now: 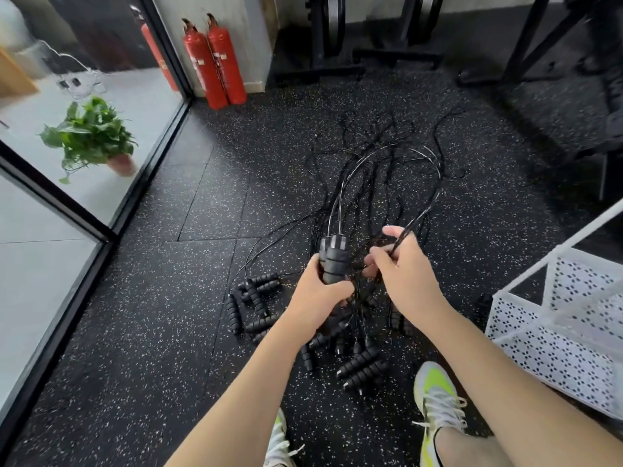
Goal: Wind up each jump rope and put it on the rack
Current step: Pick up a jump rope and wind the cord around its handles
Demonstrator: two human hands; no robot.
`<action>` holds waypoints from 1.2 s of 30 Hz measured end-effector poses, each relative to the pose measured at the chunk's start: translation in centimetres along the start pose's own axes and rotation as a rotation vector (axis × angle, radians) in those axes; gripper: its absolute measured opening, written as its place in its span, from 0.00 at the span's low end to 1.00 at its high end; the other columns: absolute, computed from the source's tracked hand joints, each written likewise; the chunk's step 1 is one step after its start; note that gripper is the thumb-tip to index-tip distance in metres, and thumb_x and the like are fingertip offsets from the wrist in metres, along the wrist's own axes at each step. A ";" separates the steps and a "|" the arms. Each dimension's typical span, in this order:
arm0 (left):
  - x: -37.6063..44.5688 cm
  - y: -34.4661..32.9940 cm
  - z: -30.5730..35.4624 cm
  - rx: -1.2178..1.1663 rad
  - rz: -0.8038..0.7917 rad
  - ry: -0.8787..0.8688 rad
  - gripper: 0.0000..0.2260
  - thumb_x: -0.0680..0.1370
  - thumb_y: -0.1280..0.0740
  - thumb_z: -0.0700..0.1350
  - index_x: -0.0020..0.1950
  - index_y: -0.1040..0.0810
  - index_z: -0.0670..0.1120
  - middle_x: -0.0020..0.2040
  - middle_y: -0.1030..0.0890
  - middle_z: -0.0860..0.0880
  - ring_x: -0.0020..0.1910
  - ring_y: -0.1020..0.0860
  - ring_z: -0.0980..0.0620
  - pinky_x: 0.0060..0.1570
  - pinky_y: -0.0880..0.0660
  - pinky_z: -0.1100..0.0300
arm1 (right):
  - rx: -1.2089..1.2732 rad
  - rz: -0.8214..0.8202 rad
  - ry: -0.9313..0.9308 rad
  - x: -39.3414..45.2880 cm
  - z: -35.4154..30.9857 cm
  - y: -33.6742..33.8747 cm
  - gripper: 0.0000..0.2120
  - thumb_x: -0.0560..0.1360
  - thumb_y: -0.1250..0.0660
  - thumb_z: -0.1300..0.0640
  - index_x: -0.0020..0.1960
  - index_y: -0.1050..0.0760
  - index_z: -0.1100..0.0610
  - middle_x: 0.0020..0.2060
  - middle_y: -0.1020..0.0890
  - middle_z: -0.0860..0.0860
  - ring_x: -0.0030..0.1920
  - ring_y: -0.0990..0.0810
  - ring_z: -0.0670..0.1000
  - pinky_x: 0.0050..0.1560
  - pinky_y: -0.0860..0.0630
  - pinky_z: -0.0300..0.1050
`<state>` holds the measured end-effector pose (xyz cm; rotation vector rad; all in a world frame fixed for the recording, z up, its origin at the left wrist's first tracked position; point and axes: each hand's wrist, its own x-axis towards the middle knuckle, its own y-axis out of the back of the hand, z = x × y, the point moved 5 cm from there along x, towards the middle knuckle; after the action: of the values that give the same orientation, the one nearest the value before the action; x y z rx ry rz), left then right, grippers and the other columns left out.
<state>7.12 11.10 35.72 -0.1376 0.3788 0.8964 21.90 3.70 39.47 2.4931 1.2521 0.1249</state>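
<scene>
While left hand (315, 296) grips paired handles (332, 261), right hand (403, 271) pinches cord (418, 215) — fingers partly hidden, floor ropes (364, 163) tangled.

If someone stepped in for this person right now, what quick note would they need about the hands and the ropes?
Left hand grips a pair of jump rope handles, held upright.
Right hand pinches that rope's cord, which loops out ahead.
Other ropes lie tangled on the floor, handles near the feet.
The white rack stands at right; no rope shows on it.
Done: one rope picked up.
Left: wind it, rack it, then do the rest.
</scene>
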 end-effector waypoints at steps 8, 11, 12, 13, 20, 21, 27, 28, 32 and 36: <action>-5.4 -1.8 4.1 0.326 0.027 -0.153 0.33 0.72 0.28 0.43 0.71 0.36 0.66 0.49 0.19 0.56 0.38 0.24 0.55 0.39 0.24 0.61 | 0.215 0.329 -0.044 -2.9 -2.5 10.7 0.30 0.73 0.28 0.40 0.70 0.32 0.49 0.51 0.18 0.43 0.55 0.18 0.46 0.66 0.25 0.56; -7.9 -2.9 5.3 0.518 0.070 -0.204 0.31 0.71 0.30 0.47 0.68 0.38 0.68 0.48 0.18 0.58 0.42 0.20 0.52 0.45 0.21 0.51 | 0.138 0.335 -0.038 -5.1 -3.6 13.0 0.32 0.74 0.27 0.40 0.74 0.34 0.46 0.58 0.20 0.42 0.58 0.22 0.40 0.62 0.28 0.44; -8.7 -3.3 5.6 0.580 0.084 -0.216 0.29 0.71 0.31 0.48 0.67 0.38 0.68 0.47 0.18 0.59 0.43 0.20 0.52 0.47 0.21 0.50 | 0.069 0.298 -0.029 -5.8 -3.9 13.3 0.31 0.74 0.27 0.39 0.73 0.33 0.45 0.57 0.19 0.41 0.58 0.22 0.39 0.61 0.29 0.41; -9.4 -3.7 5.8 0.625 0.092 -0.224 0.28 0.71 0.31 0.50 0.66 0.38 0.68 0.46 0.18 0.60 0.44 0.20 0.52 0.48 0.22 0.50 | -0.015 0.219 -0.013 -6.4 -4.3 13.3 0.29 0.74 0.28 0.38 0.71 0.31 0.44 0.54 0.18 0.40 0.56 0.22 0.38 0.58 0.30 0.40; -10.8 -6.5 4.3 0.573 0.068 -0.278 0.24 0.71 0.31 0.45 0.64 0.32 0.62 0.49 0.20 0.58 0.46 0.22 0.54 0.44 0.25 0.55 | -0.263 -0.010 0.141 -8.3 -3.2 10.0 0.18 0.74 0.39 0.32 0.53 0.19 0.41 0.60 0.23 0.38 0.64 0.29 0.39 0.68 0.33 0.46; -10.5 -6.6 4.2 0.573 0.052 -0.289 0.26 0.71 0.31 0.44 0.65 0.33 0.62 0.51 0.21 0.59 0.47 0.22 0.55 0.44 0.25 0.56 | -0.279 0.024 0.176 -8.0 -3.1 9.7 0.14 0.76 0.38 0.35 0.52 0.20 0.42 0.64 0.26 0.40 0.67 0.32 0.41 0.69 0.36 0.45; -7.9 -7.0 4.6 0.595 -0.046 -0.335 0.29 0.70 0.31 0.42 0.67 0.34 0.62 0.55 0.22 0.60 0.51 0.23 0.58 0.51 0.23 0.55 | -0.198 -0.061 0.151 -5.9 -2.7 9.1 0.18 0.82 0.42 0.39 0.46 0.22 0.51 0.33 0.19 0.44 0.34 0.24 0.50 0.38 0.31 0.41; -7.4 -7.1 4.7 0.588 -0.061 -0.347 0.29 0.71 0.31 0.41 0.68 0.33 0.61 0.56 0.23 0.61 0.53 0.24 0.60 0.51 0.24 0.59 | -0.215 -0.057 0.155 -5.6 -2.7 9.2 0.22 0.81 0.42 0.39 0.40 0.25 0.55 0.28 0.25 0.46 0.30 0.29 0.48 0.35 0.34 0.42; -5.6 -7.3 4.7 0.569 -0.035 -0.323 0.22 0.72 0.30 0.41 0.62 0.31 0.57 0.52 0.23 0.58 0.48 0.24 0.58 0.44 0.29 0.62 | -0.004 -0.085 0.039 -4.0 -2.0 9.6 0.23 0.82 0.38 0.45 0.38 0.32 0.61 0.25 0.34 0.46 0.28 0.36 0.51 0.33 0.39 0.48; -4.7 -7.3 4.5 0.516 0.003 -0.278 0.17 0.72 0.29 0.42 0.56 0.29 0.55 0.46 0.21 0.58 0.40 0.24 0.61 0.36 0.32 0.69 | 0.185 -0.158 -0.025 -3.9 -3.1 9.7 0.11 0.84 0.38 0.57 0.48 0.22 0.62 0.30 0.24 0.52 0.28 0.30 0.53 0.28 0.32 0.43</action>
<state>11.35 4.34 41.36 0.4580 0.3388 0.7830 26.23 -3.87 45.97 2.5250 1.5058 -0.0637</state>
